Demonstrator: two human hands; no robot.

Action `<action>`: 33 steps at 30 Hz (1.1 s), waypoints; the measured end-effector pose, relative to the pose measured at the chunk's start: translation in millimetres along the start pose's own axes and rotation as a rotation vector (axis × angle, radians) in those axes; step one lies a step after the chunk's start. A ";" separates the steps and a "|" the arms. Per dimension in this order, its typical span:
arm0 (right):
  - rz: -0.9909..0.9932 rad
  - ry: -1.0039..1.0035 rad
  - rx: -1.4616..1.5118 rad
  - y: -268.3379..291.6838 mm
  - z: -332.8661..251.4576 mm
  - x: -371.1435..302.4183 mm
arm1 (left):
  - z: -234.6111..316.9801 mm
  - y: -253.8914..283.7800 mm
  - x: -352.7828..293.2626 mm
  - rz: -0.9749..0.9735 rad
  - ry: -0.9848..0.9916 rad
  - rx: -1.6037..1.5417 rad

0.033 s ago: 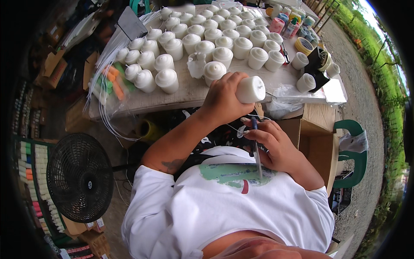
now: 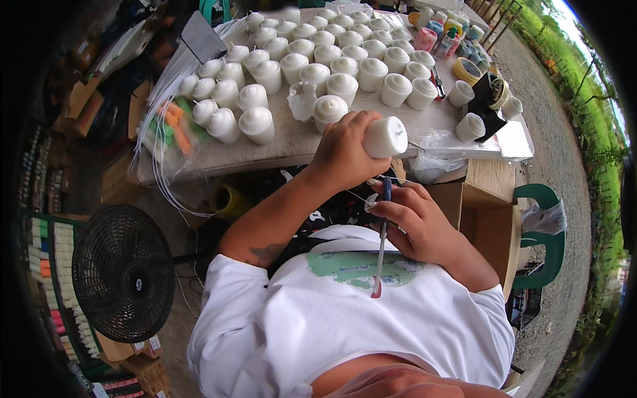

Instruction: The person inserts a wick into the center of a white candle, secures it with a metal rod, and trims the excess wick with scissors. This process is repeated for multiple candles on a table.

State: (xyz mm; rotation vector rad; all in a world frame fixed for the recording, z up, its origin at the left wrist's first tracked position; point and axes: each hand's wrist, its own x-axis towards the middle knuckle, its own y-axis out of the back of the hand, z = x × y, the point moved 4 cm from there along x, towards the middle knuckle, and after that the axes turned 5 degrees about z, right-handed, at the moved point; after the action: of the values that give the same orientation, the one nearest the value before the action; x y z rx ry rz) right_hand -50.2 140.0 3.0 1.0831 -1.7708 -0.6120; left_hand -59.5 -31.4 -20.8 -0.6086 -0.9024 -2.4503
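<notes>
One candle (image 2: 386, 138), one blue-handled tool (image 2: 381, 252): both hands loaded

Left hand (image 2: 345, 146), centre of the frame: fingers wrap firmly around the side of the candle, its flat end facing the right of the frame. Right hand (image 2: 415, 222), right of and below centre: fingers curl around the blue-handled tool near its top; the slender shaft points to the lower edge, in front of the white shirt (image 2: 332, 325). Table (image 2: 292, 146), upper centre: white candles (image 2: 343, 86) stand closely grouped. Fan (image 2: 138, 285): lower left. Cardboard box (image 2: 491, 232): right side of the frame
</notes>
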 end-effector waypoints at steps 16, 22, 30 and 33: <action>-0.009 0.202 -0.336 -6.9 -19.0 20.2 | 3.6 -7.8 6.4 -0.047 -0.033 -0.041; 0.006 0.215 -0.370 -8.2 -22.3 18.4 | 5.6 -7.2 6.6 -0.020 -0.050 0.008; 0.055 0.201 -0.423 -11.0 -25.2 20.8 | 15.4 -3.2 6.1 0.046 -0.153 0.111; 0.028 0.185 -0.427 -13.0 -25.9 19.4 | 16.8 -3.4 4.3 0.049 -0.115 0.067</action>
State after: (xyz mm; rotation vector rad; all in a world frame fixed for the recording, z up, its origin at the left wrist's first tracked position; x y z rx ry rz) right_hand -24.9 118.2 13.0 0.7896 -1.4100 -0.8021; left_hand -60.7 -18.7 -8.6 -0.7454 -0.9981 -2.3510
